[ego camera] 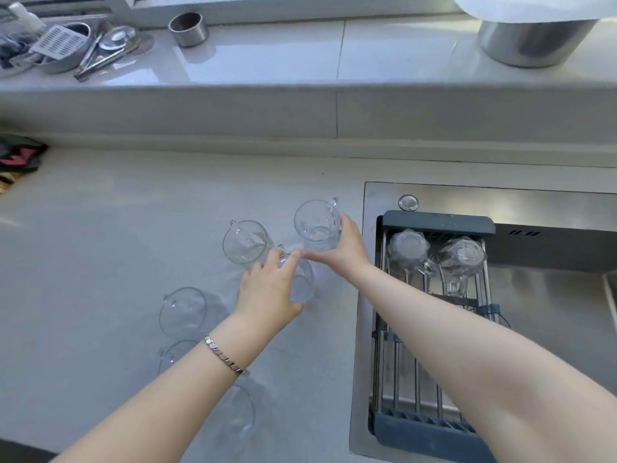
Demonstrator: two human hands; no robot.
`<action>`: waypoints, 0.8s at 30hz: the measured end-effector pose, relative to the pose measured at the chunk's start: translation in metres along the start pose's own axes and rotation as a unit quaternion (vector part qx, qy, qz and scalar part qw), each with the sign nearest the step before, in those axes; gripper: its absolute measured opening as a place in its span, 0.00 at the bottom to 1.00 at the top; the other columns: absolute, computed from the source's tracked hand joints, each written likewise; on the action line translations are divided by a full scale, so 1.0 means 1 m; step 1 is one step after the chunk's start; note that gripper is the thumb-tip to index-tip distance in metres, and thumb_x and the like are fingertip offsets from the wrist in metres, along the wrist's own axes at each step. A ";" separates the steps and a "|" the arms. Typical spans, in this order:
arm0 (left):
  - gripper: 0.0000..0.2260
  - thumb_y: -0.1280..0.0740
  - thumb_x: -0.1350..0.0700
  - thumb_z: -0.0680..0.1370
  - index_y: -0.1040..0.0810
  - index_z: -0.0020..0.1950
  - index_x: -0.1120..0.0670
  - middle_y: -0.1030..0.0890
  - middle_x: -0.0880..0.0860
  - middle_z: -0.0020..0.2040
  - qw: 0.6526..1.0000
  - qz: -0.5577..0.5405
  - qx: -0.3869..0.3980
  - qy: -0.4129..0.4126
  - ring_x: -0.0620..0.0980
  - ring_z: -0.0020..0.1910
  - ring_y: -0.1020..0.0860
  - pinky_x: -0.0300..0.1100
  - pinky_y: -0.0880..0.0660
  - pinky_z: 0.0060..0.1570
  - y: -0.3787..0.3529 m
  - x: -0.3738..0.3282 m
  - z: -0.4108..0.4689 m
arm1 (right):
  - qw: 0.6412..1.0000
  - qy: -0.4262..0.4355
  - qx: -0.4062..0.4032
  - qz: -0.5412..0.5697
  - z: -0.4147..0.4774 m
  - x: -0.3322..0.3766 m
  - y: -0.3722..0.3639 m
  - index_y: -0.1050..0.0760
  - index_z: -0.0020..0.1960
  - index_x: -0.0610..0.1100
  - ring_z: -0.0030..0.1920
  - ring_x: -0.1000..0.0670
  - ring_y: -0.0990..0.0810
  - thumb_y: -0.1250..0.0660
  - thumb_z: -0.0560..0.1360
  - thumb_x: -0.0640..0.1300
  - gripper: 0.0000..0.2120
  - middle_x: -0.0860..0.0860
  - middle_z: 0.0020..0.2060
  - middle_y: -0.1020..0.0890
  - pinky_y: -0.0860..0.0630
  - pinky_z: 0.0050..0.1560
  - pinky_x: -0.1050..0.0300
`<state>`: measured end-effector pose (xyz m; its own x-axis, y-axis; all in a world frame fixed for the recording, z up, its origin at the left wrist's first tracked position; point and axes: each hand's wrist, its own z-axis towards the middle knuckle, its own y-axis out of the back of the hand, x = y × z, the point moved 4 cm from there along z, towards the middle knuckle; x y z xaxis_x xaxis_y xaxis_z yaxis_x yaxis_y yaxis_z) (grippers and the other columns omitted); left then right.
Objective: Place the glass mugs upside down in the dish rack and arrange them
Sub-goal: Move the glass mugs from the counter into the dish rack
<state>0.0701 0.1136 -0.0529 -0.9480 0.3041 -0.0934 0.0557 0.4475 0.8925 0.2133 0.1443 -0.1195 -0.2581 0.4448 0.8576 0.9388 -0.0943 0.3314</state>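
Note:
Several clear glass mugs stand upright on the grey counter. My right hand (340,250) is shut on the far mug (315,225), gripping its right side. My left hand (267,292) wraps a nearer mug (302,279), mostly hiding it. Another mug (245,242) stands just left of them, one more (183,310) sits nearer left, and two others (175,354) (242,412) are partly hidden under my left forearm. The slatted dish rack (437,222) lies over the sink at right. Two mugs (409,248) (462,257) rest upside down at its far end.
The steel sink (551,315) surrounds the rack. A raised ledge behind holds a small metal cup (187,28), a large steel pot (531,41) and a pile of utensils (66,48). A dark cloth (18,155) lies at the counter's left edge.

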 end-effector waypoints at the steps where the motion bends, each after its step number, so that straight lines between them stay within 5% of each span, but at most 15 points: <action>1: 0.37 0.30 0.49 0.72 0.46 0.76 0.44 0.40 0.51 0.73 0.999 -0.034 0.004 0.002 0.55 0.67 0.31 0.48 0.30 0.61 0.000 0.002 0.001 | 1.000 -0.002 -0.025 0.010 0.000 0.000 -0.001 0.36 0.67 0.46 0.65 0.47 0.30 0.21 0.59 0.47 0.41 0.48 0.64 0.29 0.30 0.65 0.49; 9: 0.36 0.27 0.51 0.68 0.38 0.73 0.45 0.34 0.50 0.66 0.992 -0.123 -0.013 0.033 0.55 0.59 0.25 0.46 0.26 0.55 0.002 -0.001 -0.006 | 0.995 -0.028 -0.087 0.046 -0.077 -0.021 0.054 0.33 0.55 0.48 0.54 0.50 0.25 0.24 0.61 0.46 0.27 0.49 0.53 0.25 0.28 0.48 0.63; 15: 0.36 0.27 0.48 0.67 0.39 0.72 0.42 0.34 0.46 0.65 0.986 -0.163 -0.033 0.006 0.51 0.58 0.25 0.43 0.27 0.48 0.002 -0.032 -0.034 | 0.973 -0.228 -0.021 0.016 -0.141 -0.077 0.127 0.38 0.67 0.45 0.53 0.49 0.27 0.33 0.72 0.51 0.28 0.50 0.58 0.29 0.27 0.47 0.54; 17: 0.36 0.27 0.49 0.68 0.40 0.73 0.42 0.34 0.46 0.65 0.985 -0.166 -0.034 -0.013 0.51 0.59 0.25 0.43 0.28 0.48 0.002 -0.043 -0.039 | 0.956 -0.290 -0.011 -0.040 -0.144 -0.092 0.138 0.39 0.65 0.43 0.44 0.49 0.25 0.35 0.71 0.56 0.28 0.48 0.51 0.26 0.26 0.41 0.54; 20: 0.37 0.28 0.50 0.68 0.42 0.73 0.41 0.34 0.46 0.66 0.986 -0.159 -0.032 -0.035 0.51 0.61 0.26 0.42 0.30 0.48 0.002 -0.055 -0.042 | 0.945 -0.304 -0.011 -0.117 -0.127 -0.102 0.141 0.38 0.63 0.42 0.41 0.47 0.21 0.36 0.69 0.63 0.33 0.50 0.41 0.25 0.22 0.47 0.50; 24: 0.36 0.28 0.49 0.68 0.41 0.73 0.42 0.34 0.46 0.66 0.988 -0.147 -0.035 -0.041 0.51 0.61 0.27 0.43 0.28 0.52 0.003 -0.058 -0.049 | 0.932 -0.291 -0.006 -0.217 -0.091 -0.096 0.126 0.46 0.73 0.43 0.59 0.40 0.24 0.40 0.68 0.67 0.42 0.43 0.64 0.26 0.27 0.54 0.52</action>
<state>0.1102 0.0560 -0.0233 -0.8915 0.2380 -0.3856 -0.2428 0.4675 0.8500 0.3353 0.0092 -0.1242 -0.4417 0.8511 0.2836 0.7709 0.1984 0.6053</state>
